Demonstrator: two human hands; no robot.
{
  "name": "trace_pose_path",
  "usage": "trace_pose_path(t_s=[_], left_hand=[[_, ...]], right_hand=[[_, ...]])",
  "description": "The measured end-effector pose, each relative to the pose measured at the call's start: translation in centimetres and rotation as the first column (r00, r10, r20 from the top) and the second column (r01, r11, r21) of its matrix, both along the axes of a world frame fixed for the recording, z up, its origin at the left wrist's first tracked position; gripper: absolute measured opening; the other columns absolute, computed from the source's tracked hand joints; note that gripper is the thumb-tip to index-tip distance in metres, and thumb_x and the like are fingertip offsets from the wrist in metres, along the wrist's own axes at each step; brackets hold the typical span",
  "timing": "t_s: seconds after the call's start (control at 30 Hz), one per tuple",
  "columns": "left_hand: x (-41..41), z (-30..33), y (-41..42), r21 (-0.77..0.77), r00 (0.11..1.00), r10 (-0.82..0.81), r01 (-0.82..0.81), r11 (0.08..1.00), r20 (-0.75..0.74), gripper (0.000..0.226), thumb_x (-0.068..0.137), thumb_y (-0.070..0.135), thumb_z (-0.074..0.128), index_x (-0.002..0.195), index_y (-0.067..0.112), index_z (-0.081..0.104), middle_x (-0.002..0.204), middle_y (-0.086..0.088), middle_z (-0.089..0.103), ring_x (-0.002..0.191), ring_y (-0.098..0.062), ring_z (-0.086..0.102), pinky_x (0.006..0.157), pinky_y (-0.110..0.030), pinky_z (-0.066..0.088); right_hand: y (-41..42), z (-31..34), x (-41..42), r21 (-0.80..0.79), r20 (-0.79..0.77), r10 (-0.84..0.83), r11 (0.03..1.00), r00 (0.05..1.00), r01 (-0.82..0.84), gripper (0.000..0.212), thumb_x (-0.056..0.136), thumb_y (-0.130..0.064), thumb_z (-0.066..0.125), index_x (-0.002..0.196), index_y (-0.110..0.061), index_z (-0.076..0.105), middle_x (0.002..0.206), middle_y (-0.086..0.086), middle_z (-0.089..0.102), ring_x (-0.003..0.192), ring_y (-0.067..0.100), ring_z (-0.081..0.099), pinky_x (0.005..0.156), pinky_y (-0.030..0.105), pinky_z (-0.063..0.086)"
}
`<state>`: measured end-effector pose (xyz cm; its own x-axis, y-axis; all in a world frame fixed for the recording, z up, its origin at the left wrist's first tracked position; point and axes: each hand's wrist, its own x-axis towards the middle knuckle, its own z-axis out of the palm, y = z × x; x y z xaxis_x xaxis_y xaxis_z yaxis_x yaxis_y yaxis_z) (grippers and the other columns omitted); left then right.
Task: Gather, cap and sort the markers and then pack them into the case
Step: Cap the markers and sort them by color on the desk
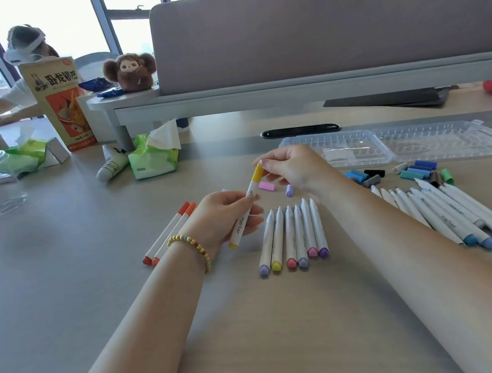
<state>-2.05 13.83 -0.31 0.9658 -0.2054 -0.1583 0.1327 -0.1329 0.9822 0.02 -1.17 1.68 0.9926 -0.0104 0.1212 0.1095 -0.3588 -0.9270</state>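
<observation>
The left hand [226,213] grips the light, stiff yellow marker [244,215] mid-barrel; the right hand [291,166] pinches its yellow cap [257,173], probably seating it, near the clear case [391,145].

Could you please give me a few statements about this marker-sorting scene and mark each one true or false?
1. The left hand holds the barrel of the yellow marker. True.
2. The right hand is pinching a blue cap. False: it pinches the yellow cap at the marker's tip.
3. The clear case already holds markers. False: it lies open with no markers in it.
4. Two orange-red markers lie capped to the left of the left hand. True.
5. The six pastel markers in the middle row are capped. False: their tips are bare; a pink cap lies loose beyond them.
</observation>
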Motion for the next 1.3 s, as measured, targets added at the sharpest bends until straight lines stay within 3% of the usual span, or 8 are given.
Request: trace_pose_path(t_s=[0.13,0.4,0.53,0.7,0.93,1.03,1.17,1.3], left_hand=[[0.1,0.0,0.2,-0.072,0.999,0.021,-0.024,0.997,-0.05,0.021,0.096,0.016,0.049,0.089,0.002,0.063,0.07,-0.004,0.055,0.048,-0.005,0.061,0.06,-0.022,0.057],[0.2,0.0,0.3,-0.172,0.995,0.029,-0.045,0.984,-0.094,0.023,0.097,0.016,0.048,0.086,0.002,0.062,0.066,-0.004,0.054,0.047,-0.005,0.06,0.057,-0.021,0.057],[0.3,0.8,0.8,0.105,1.0,-0.011,0.01,0.994,0.008,0.024,0.093,0.026,0.055,0.089,0.005,0.067,0.067,-0.003,0.069,0.059,-0.01,0.068,0.058,-0.02,0.056],[-0.1,0.5,1.5,0.848,0.925,-0.141,-0.252,0.467,0.353,0.047,0.09,0.048,0.044,0.062,0.015,0.063,0.066,0.004,0.068,0.069,-0.018,0.061,0.063,-0.026,0.048],[0.5,-0.4,1.6,0.938,0.913,-0.221,-0.319,0.137,0.343,0.035,0.095,0.045,0.037,0.092,0.014,0.052,0.108,-0.007,0.06,0.101,-0.025,0.057,0.069,-0.028,0.039],[0.2,-0.6,1.3,0.899,0.883,-0.189,-0.399,0.179,0.429,0.031,0.095,0.038,0.039,0.109,0.014,0.052,0.115,-0.008,0.057,0.108,-0.026,0.053,0.073,-0.031,0.04],[-0.9,-0.3,-0.8,0.765,0.798,-0.216,-0.404,0.501,0.562,0.022,0.092,0.037,0.046,0.094,0.02,0.059,0.099,-0.001,0.05,0.105,-0.021,0.049,0.077,-0.028,0.041],[-1.6,-0.9,-2.6,0.854,0.815,-0.389,-0.225,0.47,0.429,0.024,0.089,0.043,0.052,0.097,0.021,0.059,0.11,0.0,0.047,0.109,-0.018,0.043,0.081,-0.024,0.035]], right_hand=[[0.1,0.2,-0.4,-0.108,0.007,0.064,0.992,0.998,-0.063,0.032,0.094,0.002,0.043,0.118,-0.003,0.063,0.096,0.003,0.062,0.061,-0.009,0.054,0.048,0.003,0.038],[0.6,0.3,-0.8,-0.219,0.021,0.127,0.968,0.992,-0.12,0.054,0.084,0.018,0.034,0.128,-0.005,0.057,0.116,0.013,0.065,0.095,0.009,0.052,0.049,-0.002,0.036],[0.4,0.4,-0.7,-0.173,0.005,0.101,0.98,0.995,-0.099,0.054,0.085,0.016,0.028,0.123,-0.005,0.06,0.116,0.011,0.064,0.098,0.01,0.05,0.042,0.001,0.034],[-0.2,0.5,-0.2,-0.223,0.004,0.02,0.975,1.0,-0.019,0.053,0.085,0.011,0.029,0.123,-0.01,0.059,0.111,0.005,0.061,0.098,0.014,0.051,0.063,0.02,0.048],[-2.9,0.7,-0.1,-0.445,-0.114,-0.02,0.895,0.993,-0.033,0.052,0.093,0.003,0.031,0.14,-0.015,0.042,0.127,0.009,0.054,0.1,0.019,0.055,0.076,0.021,0.044],[-4.8,0.1,0.4,-0.48,-0.111,-0.118,0.876,0.987,0.051,0.046,0.093,-0.003,0.037,0.136,-0.015,0.048,0.136,0.007,0.051,0.119,0.021,0.049,0.089,0.025,0.038],[-6.0,-1.4,0.9,-0.53,-0.101,-0.2,0.84,0.975,0.117,0.038,0.093,-0.006,0.039,0.124,-0.018,0.058,0.131,0.008,0.053,0.111,0.024,0.053,0.081,0.025,0.037],[-5.9,-2.2,1.0,-0.516,-0.085,-0.22,0.844,0.972,0.145,0.036,0.093,-0.005,0.04,0.121,-0.016,0.059,0.13,0.007,0.055,0.117,0.024,0.051,0.087,0.026,0.038]])
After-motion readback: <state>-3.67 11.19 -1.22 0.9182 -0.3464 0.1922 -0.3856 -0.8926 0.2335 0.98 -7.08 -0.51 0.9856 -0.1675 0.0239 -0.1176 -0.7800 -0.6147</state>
